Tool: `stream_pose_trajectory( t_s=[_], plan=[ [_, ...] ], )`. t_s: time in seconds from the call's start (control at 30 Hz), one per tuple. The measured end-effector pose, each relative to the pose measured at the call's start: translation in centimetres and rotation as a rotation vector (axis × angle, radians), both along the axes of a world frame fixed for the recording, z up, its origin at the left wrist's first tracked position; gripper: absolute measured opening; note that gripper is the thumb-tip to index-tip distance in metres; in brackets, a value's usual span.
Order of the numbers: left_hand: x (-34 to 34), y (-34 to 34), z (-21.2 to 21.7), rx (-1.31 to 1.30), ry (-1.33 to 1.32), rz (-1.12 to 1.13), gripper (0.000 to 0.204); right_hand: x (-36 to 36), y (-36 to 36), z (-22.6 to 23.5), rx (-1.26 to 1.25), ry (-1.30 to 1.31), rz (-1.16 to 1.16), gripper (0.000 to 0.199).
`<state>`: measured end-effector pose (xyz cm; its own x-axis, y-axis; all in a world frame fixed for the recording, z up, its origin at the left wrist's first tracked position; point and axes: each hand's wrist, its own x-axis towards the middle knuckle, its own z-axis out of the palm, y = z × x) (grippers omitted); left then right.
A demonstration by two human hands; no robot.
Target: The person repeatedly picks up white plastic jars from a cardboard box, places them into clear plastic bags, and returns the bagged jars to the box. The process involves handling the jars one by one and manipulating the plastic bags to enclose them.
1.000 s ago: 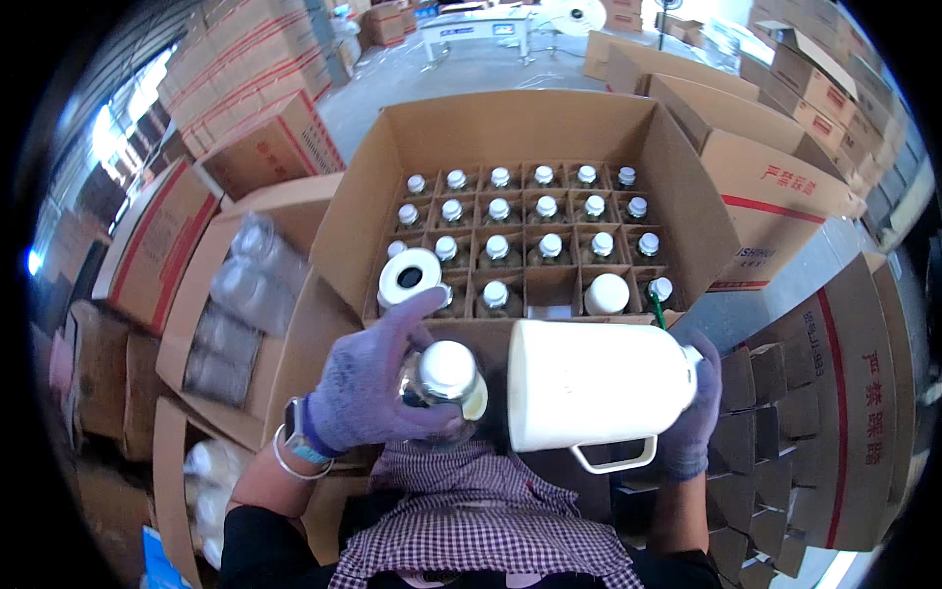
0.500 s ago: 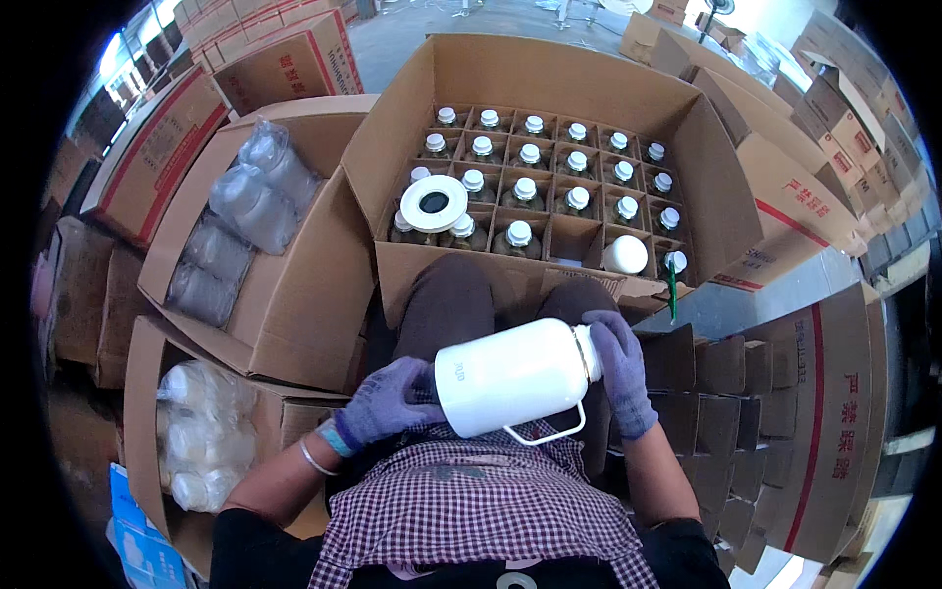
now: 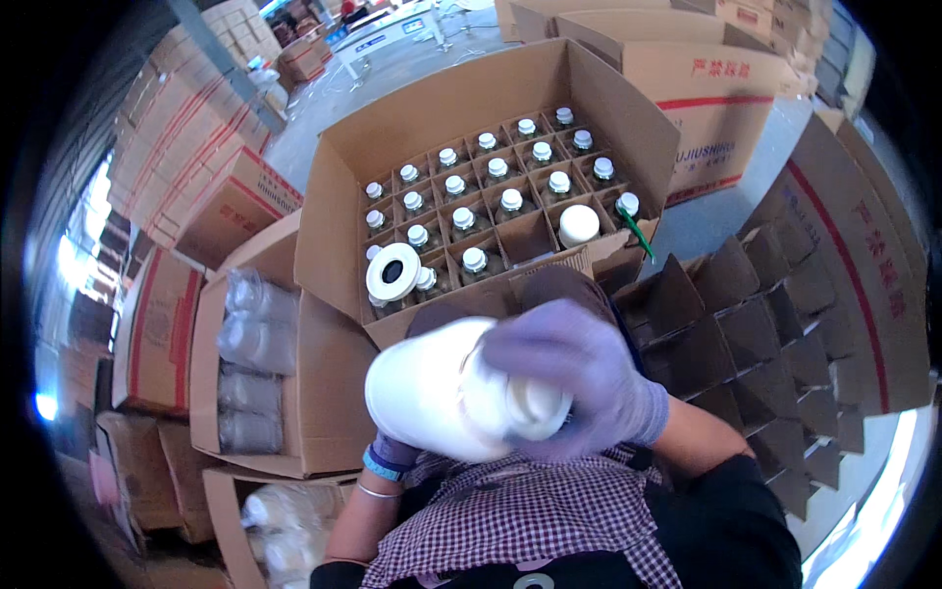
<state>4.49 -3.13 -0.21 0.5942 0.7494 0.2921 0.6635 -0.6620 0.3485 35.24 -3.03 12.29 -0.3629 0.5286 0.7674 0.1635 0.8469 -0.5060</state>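
Observation:
A white bottle [image 3: 417, 388] lies tilted above my lap, its neck end toward the right. My gloved left hand [image 3: 395, 452] is under its lower left side, mostly hidden by it and supporting it. Over the neck end curls my gloved right hand [image 3: 584, 368], blurred by motion, with its fingers wrapped around the top. In front stands an open carton [image 3: 432, 103] with cardboard dividers. Several clear bottles with white caps [image 3: 511, 199] fill its cells. A white ring-shaped disc [image 3: 377, 287] rests on caps at its near left, and a white round-topped item [image 3: 579, 225] sits near its right side.
A green strip [image 3: 640, 239] hangs at the carton's near right corner. To the left, an open box [image 3: 339, 393] holds plastic-wrapped clear containers, with another box [image 3: 228, 515] of wrapped items below it. At right lies a carton with brown dividers [image 3: 687, 368]. Stacked cartons stand behind.
The bottle has moved left and turned its neck end toward me. My right hand has come over its top, and my left has gone beneath it. The whole view has swung right.

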Motion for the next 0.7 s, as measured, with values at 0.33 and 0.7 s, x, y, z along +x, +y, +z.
stream_pose_trajectory(
  t_s=[0.33, 0.7],
  plan=[
    [2.3, -2.1, -0.6, -0.924, -1.018, 0.099, 0.073, -2.8, -0.6, -0.1, -0.068, 0.087, 0.133, 0.091],
    [1.6, -2.3, -0.6, -0.976, -1.011, 0.084, 0.068, -4.6, -0.7, -2.0, -0.118, 0.198, 0.069, 0.078]
  ],
)
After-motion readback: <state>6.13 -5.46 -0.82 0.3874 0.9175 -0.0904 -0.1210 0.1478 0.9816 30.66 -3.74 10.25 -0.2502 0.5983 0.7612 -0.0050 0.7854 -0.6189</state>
